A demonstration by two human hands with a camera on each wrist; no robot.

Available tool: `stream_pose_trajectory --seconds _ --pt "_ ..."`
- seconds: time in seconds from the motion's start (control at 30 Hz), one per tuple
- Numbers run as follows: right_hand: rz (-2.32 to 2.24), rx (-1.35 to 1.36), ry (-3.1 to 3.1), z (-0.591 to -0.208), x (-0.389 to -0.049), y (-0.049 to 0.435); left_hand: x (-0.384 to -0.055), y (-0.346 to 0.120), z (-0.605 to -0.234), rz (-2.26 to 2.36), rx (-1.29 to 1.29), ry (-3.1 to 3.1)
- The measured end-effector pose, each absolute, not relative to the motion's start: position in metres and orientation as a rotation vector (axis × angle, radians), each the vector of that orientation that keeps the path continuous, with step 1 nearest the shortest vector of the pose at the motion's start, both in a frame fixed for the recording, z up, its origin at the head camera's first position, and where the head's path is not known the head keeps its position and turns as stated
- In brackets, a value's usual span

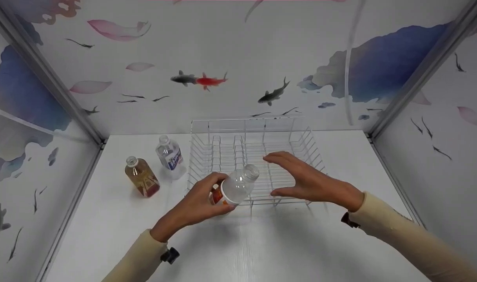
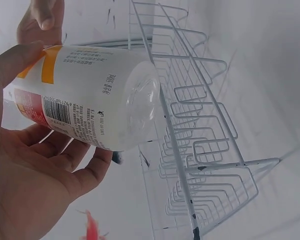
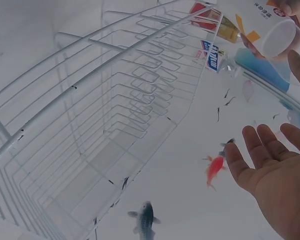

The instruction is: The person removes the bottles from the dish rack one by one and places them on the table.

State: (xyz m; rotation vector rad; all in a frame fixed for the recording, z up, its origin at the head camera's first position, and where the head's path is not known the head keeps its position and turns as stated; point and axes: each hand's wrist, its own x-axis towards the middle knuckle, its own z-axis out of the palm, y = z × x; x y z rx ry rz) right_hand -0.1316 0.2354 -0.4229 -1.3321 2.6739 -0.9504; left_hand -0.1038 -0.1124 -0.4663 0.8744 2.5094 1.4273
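Note:
My left hand (image 1: 201,199) grips a clear plastic bottle (image 1: 240,185) around its white and orange label, fingers and thumb curled about the body. The bottle tilts with its uncapped mouth toward the upper right, over the front edge of a white wire rack (image 1: 258,202). In the left wrist view the labelled side of the bottle (image 2: 80,95), with a barcode, and its clear base face the camera. To the right of the bottle's mouth, my right hand (image 1: 305,178) hovers over the rack, thumb and fingers spread apart with nothing between them.
Left of the rack stand a clear bottle with a blue and white label (image 1: 170,153) and an amber-tinted bottle with a red label (image 1: 142,177). The white table (image 1: 238,250) is enclosed by printed panels with fish and petals (image 1: 238,58).

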Motion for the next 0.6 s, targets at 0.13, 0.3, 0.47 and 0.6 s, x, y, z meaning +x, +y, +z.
stream_pose_trajectory --seconds 0.13,0.3,0.47,0.6 --pt "-0.995 -1.318 2.682 -0.430 -0.134 0.239 -0.103 -0.121 -0.469 1.469 0.867 2.514" --pt "-1.044 -1.314 2.709 -0.441 -0.139 0.245 -0.103 -0.128 -0.474 1.501 0.833 2.533" --pt "-1.104 -1.285 2.722 -0.453 -0.143 0.250 -0.102 -0.136 -0.478 1.556 0.796 2.544" --pt "-1.153 -1.194 2.722 -0.460 -0.146 0.254 -0.100 -0.145 -0.482 1.614 0.712 2.566"
